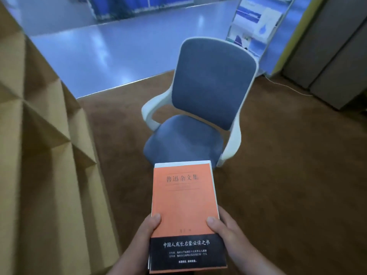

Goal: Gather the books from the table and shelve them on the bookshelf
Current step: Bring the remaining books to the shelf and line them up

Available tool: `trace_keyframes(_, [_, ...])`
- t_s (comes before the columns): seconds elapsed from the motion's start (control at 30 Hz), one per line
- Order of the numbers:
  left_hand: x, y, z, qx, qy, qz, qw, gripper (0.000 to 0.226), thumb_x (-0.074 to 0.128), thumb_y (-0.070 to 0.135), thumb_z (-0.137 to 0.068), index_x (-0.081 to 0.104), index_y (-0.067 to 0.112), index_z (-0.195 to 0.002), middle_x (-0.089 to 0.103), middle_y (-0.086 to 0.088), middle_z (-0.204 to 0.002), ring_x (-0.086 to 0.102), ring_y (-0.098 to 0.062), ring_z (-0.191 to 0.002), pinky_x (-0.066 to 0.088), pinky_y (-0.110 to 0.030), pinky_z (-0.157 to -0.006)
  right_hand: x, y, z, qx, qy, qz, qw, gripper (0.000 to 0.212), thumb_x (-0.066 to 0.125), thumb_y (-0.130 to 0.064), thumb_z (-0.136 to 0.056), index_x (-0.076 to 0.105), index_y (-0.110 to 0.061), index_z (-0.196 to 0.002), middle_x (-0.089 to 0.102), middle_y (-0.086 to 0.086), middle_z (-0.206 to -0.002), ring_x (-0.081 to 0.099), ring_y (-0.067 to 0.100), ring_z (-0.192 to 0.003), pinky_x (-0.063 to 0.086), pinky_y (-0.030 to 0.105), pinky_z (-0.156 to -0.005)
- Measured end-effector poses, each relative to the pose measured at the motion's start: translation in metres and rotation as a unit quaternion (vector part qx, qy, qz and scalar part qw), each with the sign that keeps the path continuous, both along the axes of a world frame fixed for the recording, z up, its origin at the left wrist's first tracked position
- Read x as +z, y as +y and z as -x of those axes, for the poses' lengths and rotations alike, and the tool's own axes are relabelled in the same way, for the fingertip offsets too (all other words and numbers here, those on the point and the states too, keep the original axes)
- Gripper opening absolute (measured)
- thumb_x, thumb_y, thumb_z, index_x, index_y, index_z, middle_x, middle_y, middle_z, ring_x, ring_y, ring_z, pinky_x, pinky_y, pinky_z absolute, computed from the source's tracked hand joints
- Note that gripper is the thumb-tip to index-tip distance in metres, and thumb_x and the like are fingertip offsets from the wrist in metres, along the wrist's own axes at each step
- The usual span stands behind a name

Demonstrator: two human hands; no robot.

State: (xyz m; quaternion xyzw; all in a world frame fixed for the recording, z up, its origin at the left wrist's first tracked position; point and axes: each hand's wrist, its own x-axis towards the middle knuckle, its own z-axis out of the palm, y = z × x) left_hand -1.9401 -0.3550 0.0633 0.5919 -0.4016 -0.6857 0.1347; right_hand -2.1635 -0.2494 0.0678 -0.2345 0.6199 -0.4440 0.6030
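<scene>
I carry a small stack of books flat in front of me at the bottom centre. The top book has an orange cover with a black band and Chinese lettering; white edges of other books show beneath it. My left hand grips the stack's left side, thumb on the cover. My right hand grips the right side, thumb likewise on top. The tan wooden bookshelf with square compartments stands along the left edge. The table is out of view.
A blue office chair with white arms stands straight ahead on the brown carpet. Grey cabinets line the right. A white display rack stands beyond the chair, on the shiny blue floor.
</scene>
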Motion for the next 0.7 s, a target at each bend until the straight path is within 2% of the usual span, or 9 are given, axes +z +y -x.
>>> trace_keyframes(0.07, [0.008, -0.022, -0.003, -0.037, 0.162, -0.086, 0.982, 0.049, 0.045, 0.011, -0.104, 0.033, -0.017, -0.142, 0.051, -0.039, -0.136, 0.052, -0.034, -0.132, 0.045, -0.034, -0.092, 0.002, -0.041, 0.000, 0.036, 0.000, -0.005, 0.999, 0.058, 0.070, -0.032, -0.075, 0.060, -0.013, -0.129, 0.080, -0.005, -0.108, 0.077, 0.011, -0.097, 0.058, 0.017, -0.073])
trace_keyframes(0.13, [0.015, -0.036, -0.010, 0.024, 0.161, -0.082, 0.983, 0.047, 0.050, 0.007, -0.098, 0.043, -0.019, -0.137, 0.073, -0.034, -0.090, 0.076, -0.022, -0.091, 0.052, -0.027, -0.067, 0.003, -0.079, -0.005, 0.065, 0.007, -0.003, 0.998, 0.061, 0.072, -0.032, -0.072, 0.061, -0.012, -0.129, 0.080, -0.003, -0.109, 0.077, 0.012, -0.098, 0.057, 0.018, -0.074])
trace_keyframes(0.17, [0.014, -0.043, -0.014, 0.089, 0.128, -0.076, 0.985, 0.049, 0.056, 0.019, -0.095, 0.052, -0.013, -0.131, 0.076, -0.026, -0.083, 0.077, -0.023, -0.079, 0.054, -0.031, -0.069, 0.003, -0.096, -0.009, 0.080, 0.004, -0.006, 0.997, 0.064, 0.074, -0.035, -0.070, 0.062, -0.012, -0.129, 0.080, -0.001, -0.110, 0.076, 0.014, -0.100, 0.058, 0.019, -0.075])
trace_keyframes(0.3, [0.018, -0.059, -0.041, 0.199, 0.132, -0.098, 0.966, 0.064, 0.055, 0.051, -0.077, 0.063, 0.006, -0.124, 0.073, -0.025, -0.113, 0.068, -0.044, -0.108, 0.049, -0.056, -0.099, 0.002, -0.157, -0.031, 0.156, -0.007, -0.018, 0.988, 0.056, 0.071, -0.035, -0.073, 0.063, -0.016, -0.125, 0.080, 0.001, -0.110, 0.077, 0.017, -0.100, 0.058, 0.021, -0.076])
trace_keyframes(0.43, [0.022, -0.070, -0.064, 0.286, 0.156, -0.086, 0.942, 0.059, 0.058, 0.054, -0.073, 0.078, 0.011, -0.108, 0.074, -0.023, -0.111, 0.073, -0.037, -0.099, 0.056, -0.043, -0.082, 0.008, -0.214, -0.058, 0.251, -0.008, -0.022, 0.968, 0.056, 0.069, -0.034, -0.075, 0.063, -0.016, -0.128, 0.078, 0.007, -0.115, 0.074, 0.026, -0.109, 0.054, 0.042, -0.099])
trace_keyframes(0.5, [0.024, -0.073, -0.071, 0.336, 0.177, -0.064, 0.923, 0.051, 0.067, 0.055, -0.073, 0.077, 0.021, -0.110, 0.073, -0.019, -0.117, 0.071, -0.037, -0.106, 0.054, -0.047, -0.091, 0.006, -0.241, -0.073, 0.302, -0.006, -0.023, 0.953, 0.058, 0.068, -0.031, -0.077, 0.061, -0.015, -0.132, 0.077, 0.010, -0.119, 0.072, 0.030, -0.113, 0.050, 0.050, -0.106])
trace_keyframes(0.57, [0.022, -0.078, -0.080, 0.393, 0.179, -0.045, 0.901, 0.064, 0.072, 0.057, -0.071, 0.070, 0.018, -0.122, 0.071, -0.019, -0.120, 0.068, -0.039, -0.111, 0.048, -0.052, -0.101, 0.004, -0.270, -0.088, 0.353, -0.005, -0.023, 0.935, 0.060, 0.067, -0.031, -0.078, 0.059, -0.015, -0.135, 0.075, 0.011, -0.123, 0.070, 0.032, -0.117, 0.046, 0.054, -0.110])
trace_keyframes(0.63, [0.021, -0.086, -0.085, 0.442, 0.175, -0.032, 0.879, 0.068, 0.069, 0.054, -0.074, 0.064, 0.010, -0.126, 0.073, -0.022, -0.114, 0.071, -0.039, -0.104, 0.053, -0.047, -0.091, 0.004, -0.299, -0.104, 0.409, 0.000, -0.022, 0.912, 0.059, 0.067, -0.034, -0.078, 0.060, -0.019, -0.134, 0.075, 0.007, -0.123, 0.069, 0.028, -0.118, 0.047, 0.053, -0.110])
trace_keyframes(0.7, [0.021, -0.095, -0.086, 0.514, 0.214, -0.048, 0.829, 0.064, 0.065, 0.042, -0.075, 0.062, 0.001, -0.123, 0.074, -0.026, -0.102, 0.074, -0.040, -0.087, 0.059, -0.044, -0.070, 0.006, -0.331, -0.120, 0.470, 0.000, -0.013, 0.882, 0.057, 0.067, -0.039, -0.079, 0.060, -0.023, -0.134, 0.076, 0.000, -0.122, 0.070, 0.022, -0.117, 0.053, 0.041, -0.103])
